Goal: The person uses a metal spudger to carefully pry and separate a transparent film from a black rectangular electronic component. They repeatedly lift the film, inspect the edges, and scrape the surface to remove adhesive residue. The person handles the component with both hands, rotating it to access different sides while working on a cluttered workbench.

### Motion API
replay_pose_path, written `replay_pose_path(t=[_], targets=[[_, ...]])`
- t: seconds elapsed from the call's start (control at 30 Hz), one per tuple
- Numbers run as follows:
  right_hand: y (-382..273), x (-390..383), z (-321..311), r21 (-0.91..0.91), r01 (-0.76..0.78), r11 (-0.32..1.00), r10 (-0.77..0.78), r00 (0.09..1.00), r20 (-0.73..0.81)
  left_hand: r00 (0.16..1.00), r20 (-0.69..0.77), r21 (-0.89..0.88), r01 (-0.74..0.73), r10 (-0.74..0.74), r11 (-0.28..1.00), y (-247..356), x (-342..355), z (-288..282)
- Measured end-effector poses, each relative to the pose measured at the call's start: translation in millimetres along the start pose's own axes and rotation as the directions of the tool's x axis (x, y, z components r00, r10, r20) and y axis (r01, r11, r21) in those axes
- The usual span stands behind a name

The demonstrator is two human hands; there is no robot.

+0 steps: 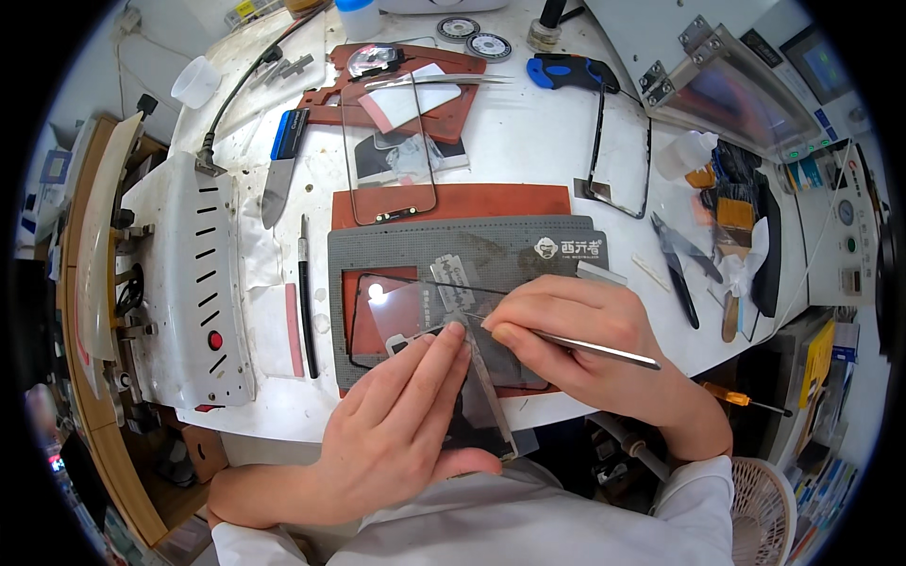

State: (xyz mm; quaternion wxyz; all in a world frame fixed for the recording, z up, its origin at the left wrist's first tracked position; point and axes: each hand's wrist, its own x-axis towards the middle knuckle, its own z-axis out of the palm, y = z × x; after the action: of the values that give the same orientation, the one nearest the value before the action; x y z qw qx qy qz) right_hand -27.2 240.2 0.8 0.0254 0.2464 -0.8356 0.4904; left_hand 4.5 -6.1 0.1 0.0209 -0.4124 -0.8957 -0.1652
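My left hand (387, 424) lies with long fingers stretched out, its fingertips pressing on a narrow metal strip (453, 275) with cut-outs. Pinched in my right hand (590, 325) is a slim silver tool (609, 352); its tip reaches close to my left fingertips, and its exact kind is unclear. Underneath is a grey perforated mat (510, 247) with a thin black frame (352, 325) and a clear sheet on it. A dark glass panel (477, 424) shows below my left fingers, partly covered by that hand.
Left stands a white slotted metal machine (203, 283). Nearby lie a scraper (281, 170) and a black pen-like knife (304, 302). Pliers (678, 274), brushes (736, 217) and a blue-black cutter (571, 72) sit right. Several phone frames and red mats (453, 203) lie farther back.
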Motion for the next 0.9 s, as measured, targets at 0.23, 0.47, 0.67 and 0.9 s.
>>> replay_pose_path(t=[0.23,0.47,0.67,0.9], targets=[[1,-1,0,0.007,0.008,1.000,-0.008,1.000,-0.001,0.999,0.037,0.010,-0.004,0.004,1.000,0,-1,-1],[3,-4,0,0.006,0.010,1.000,-0.010,1.000,-0.004,0.999,0.043,0.006,-0.003,0.003,1.000,1,-1,-2],[1,2,4,0.014,0.026,1.000,-0.026,1.000,-0.003,1.000,0.003,-0.061,0.032,-0.031,0.998,4,1,0],[3,8,8,0.010,0.056,0.998,-0.056,0.998,0.003,0.998,-0.067,-0.059,-0.004,0.000,0.998,1,-2,7]])
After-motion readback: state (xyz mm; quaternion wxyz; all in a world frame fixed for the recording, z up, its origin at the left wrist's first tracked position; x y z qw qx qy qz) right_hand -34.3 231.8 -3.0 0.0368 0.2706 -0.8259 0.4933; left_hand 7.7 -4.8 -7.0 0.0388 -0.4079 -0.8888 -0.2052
